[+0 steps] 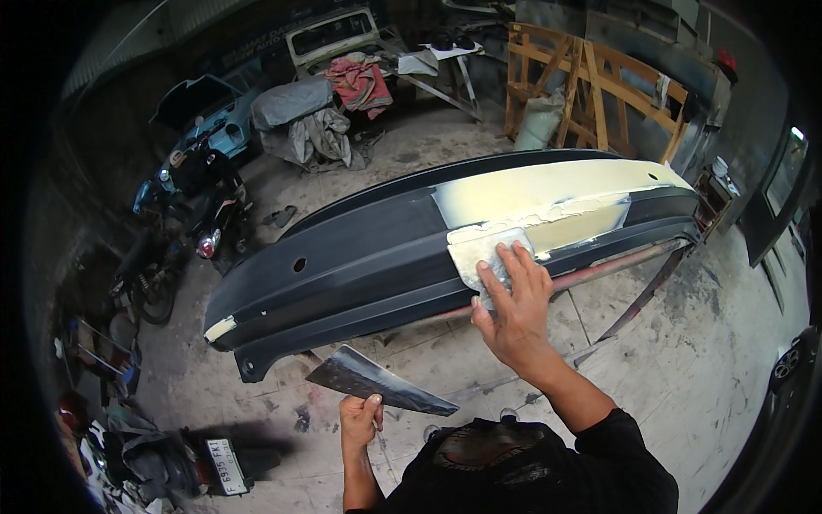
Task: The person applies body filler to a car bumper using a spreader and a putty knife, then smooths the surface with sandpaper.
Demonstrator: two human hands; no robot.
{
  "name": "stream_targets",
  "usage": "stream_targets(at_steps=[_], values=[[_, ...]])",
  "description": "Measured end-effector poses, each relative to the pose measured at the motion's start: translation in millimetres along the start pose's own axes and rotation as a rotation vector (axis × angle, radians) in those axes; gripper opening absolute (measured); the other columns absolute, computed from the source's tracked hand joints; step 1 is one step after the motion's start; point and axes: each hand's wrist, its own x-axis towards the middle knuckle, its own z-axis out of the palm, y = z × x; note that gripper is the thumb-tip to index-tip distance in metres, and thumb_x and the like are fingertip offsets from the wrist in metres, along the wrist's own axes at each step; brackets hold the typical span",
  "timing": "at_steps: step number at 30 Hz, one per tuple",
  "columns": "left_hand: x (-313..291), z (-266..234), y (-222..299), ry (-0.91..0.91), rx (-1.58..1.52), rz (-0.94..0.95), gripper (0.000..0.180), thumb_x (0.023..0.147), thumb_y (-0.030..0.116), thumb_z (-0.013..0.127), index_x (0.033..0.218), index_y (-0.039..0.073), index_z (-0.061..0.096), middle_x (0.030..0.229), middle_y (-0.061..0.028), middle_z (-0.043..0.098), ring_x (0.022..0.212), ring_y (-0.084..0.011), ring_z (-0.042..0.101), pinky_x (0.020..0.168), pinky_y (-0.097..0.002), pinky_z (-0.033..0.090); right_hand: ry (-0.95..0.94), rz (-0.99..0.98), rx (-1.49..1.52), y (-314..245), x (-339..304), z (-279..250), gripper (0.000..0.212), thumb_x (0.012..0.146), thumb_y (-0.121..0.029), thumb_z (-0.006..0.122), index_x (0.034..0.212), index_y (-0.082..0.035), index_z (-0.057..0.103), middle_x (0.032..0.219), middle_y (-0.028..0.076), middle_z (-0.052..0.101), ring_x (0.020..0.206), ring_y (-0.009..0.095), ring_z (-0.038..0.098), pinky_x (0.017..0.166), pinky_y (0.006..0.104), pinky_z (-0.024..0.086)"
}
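A long dark car bumper (360, 244) lies across a stand in front of me. Cream body filler (522, 190) covers much of its right half, with a rough, thick ridge along the middle. My right hand (518, 317) grips a pale, filler-smeared spreader (473, 257), its far edge against the bumper just below that ridge. Closer to my body, my left hand (360, 421) pinches the near edge of a thin dark board (368, 377) streaked with pale residue. The board is held apart from the bumper, near its lower edge.
Reddish metal stand legs (651, 287) reach the tiled floor below the bumper. Motorcycles (214, 206) stand to the left, one more (184, 463) at the near left. A wooden frame (591, 90) and a sack (538, 122) are behind. A dark car (783, 368) edges in at right.
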Motion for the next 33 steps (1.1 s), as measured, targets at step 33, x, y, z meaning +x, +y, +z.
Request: stream_targets(at_steps=[33], values=[[5,193,101,-0.195,-0.276,0.026,0.024,0.096,0.021,0.054,0.098,-0.003,0.059,0.073,-0.0119,0.066,0.039,-0.0139,0.054,0.033,-0.0203,0.037,-0.136,-0.220,0.958,47,-113,-130,0.042,0.093,-0.027,0.047,0.125,-0.003,0.059,0.136,0.025,0.047,0.126,0.045,0.045,0.105,0.0495,0.035]])
